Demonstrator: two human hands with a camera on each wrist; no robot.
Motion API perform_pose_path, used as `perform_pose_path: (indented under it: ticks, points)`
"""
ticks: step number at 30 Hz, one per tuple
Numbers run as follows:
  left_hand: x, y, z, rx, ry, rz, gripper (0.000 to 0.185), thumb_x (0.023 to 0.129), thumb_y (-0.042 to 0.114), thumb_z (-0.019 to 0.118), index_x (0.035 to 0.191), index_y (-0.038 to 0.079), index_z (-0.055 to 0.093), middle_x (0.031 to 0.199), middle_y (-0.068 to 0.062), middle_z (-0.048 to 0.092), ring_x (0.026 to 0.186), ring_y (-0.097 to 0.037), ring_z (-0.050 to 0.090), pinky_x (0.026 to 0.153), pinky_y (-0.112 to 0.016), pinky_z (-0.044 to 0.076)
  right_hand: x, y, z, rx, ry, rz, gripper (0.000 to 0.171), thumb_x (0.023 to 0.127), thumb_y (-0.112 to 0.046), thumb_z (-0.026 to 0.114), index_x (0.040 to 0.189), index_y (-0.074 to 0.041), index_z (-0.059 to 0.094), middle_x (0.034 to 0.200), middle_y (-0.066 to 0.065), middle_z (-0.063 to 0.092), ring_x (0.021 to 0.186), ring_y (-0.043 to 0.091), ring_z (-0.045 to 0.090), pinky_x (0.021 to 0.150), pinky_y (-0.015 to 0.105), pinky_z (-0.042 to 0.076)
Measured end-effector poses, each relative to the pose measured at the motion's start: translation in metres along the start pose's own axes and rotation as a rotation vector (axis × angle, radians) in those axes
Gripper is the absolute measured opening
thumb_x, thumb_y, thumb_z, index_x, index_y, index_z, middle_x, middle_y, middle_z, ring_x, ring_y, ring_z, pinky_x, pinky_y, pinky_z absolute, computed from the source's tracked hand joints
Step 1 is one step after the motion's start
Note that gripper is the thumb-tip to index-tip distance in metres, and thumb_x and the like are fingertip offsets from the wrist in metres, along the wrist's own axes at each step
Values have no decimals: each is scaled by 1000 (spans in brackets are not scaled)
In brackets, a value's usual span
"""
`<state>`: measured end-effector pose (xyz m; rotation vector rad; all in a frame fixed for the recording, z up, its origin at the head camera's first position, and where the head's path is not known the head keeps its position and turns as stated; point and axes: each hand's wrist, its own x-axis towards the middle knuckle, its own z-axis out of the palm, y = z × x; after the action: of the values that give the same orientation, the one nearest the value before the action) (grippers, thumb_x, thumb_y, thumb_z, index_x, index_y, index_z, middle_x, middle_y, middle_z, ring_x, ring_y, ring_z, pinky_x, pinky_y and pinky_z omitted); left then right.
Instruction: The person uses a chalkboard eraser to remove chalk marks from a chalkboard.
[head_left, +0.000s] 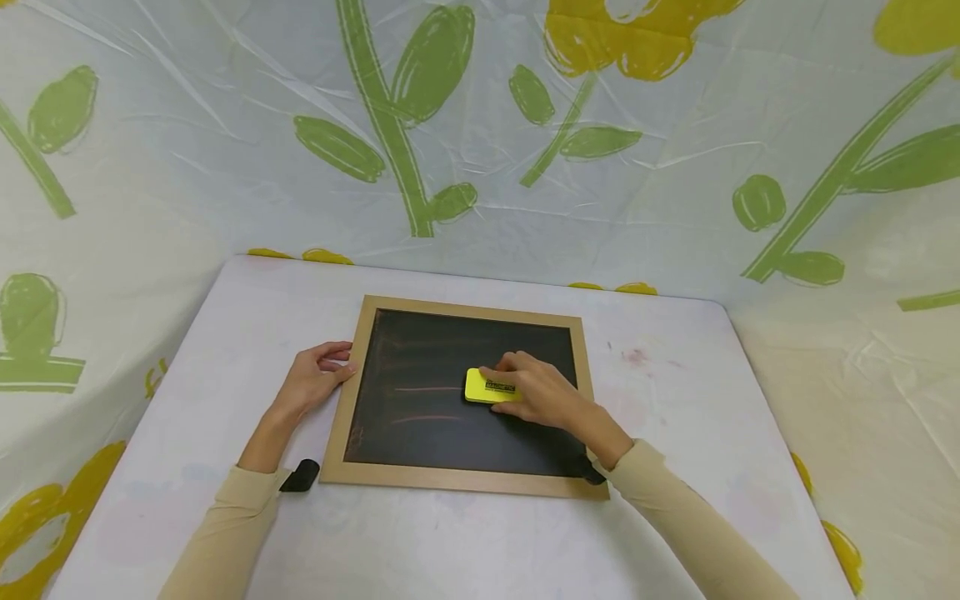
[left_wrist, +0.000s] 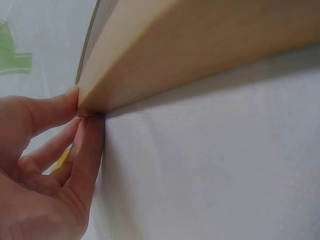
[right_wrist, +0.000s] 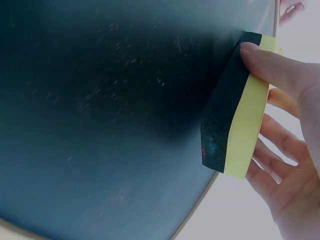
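The right hand [head_left: 540,392] is pinching the eraser [head_left: 480,385] by its long edges, thumb on one side and fingers on the other. The eraser is sitting on the board [head_left: 435,437], just right of its middle. The left hand [head_left: 313,379] is pinching the left side of the frame [head_left: 450,479], thumb above and fingertips below.

The step in hand appears to be wiping. For an even result, the right hand should be keeping the felt [right_wrist: 215,135] flat and pressing evenly; whether the whole felt face is meeting the board cannot be told. Strokes should be covering the reddish streaks [head_left: 431,389], which are lying left of the eraser, and should be overlapping slightly. The left hand should be bracing the frame against sliding on the table [head_left: 277,308].

Materials: the eraser is showing a yellow, round-cornered block with black lettering over a thick, dark pad, stained blue and reddish at one end. The board is presenting a smooth, dark rectangle carrying pale specks and a faint haze. The frame is showing plain, light, wood-like strips with squared edges.
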<state>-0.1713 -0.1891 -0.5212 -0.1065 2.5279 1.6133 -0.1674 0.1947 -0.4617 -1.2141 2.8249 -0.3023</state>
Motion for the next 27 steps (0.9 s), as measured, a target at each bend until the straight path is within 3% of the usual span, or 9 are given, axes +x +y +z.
perform_pose_path:
  ticks: [27]
  points:
    - [-2, 2, 0, 28, -5, 17, 46, 98, 9, 69, 140, -7, 57, 126, -27, 63, 105, -34, 65, 74, -18, 48, 42, -28, 9, 9, -40, -68, 61, 89, -31, 83, 143, -13, 62, 115, 9, 63, 94, 20, 54, 79, 31, 51]
